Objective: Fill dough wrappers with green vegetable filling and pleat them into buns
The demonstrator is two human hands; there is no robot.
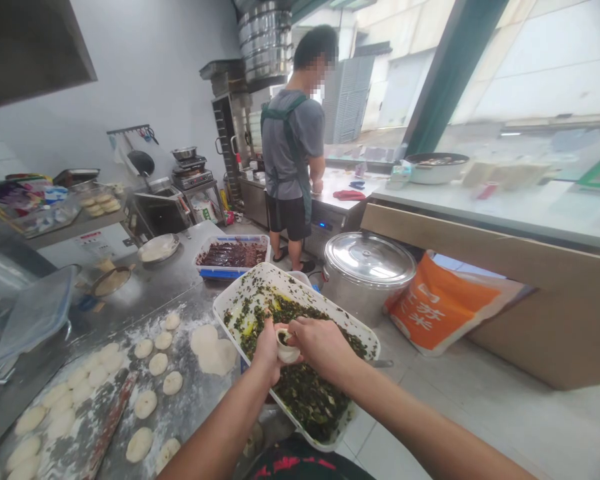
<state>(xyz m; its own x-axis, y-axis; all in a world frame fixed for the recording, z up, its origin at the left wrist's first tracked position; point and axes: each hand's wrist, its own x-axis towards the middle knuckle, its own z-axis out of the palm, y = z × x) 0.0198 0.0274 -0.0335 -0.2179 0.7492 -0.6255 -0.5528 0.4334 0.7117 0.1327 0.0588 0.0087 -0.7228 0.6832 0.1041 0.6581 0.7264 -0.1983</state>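
Above a white tub (pixel 347 427) of chopped dark-green filling (pixel 315 393), my two hands meet around a small dough bun (pixel 286 352). My left hand (pixel 267 347) cups the bun from the left and below. At its rim, the fingers of my right hand (pixel 320 341) pinch the dough edge. Some green filling shows in the bun's opening. Flattened dough wrappers (pixel 213 350) lie on the floured table left of the tub. A spoon or scoop handle (pixel 381 364) sticks out past the tub's right side.
A rolling pin (pixel 111 423) lies among several dough rounds (pixel 159 364) on the steel table. Behind the tub stands a box of dark-red paste (pixel 233 255). A large lidded pot (pixel 370 267) and an orange sack (pixel 430 303) are right. A co-worker (pixel 293 133) stands at the far counter.
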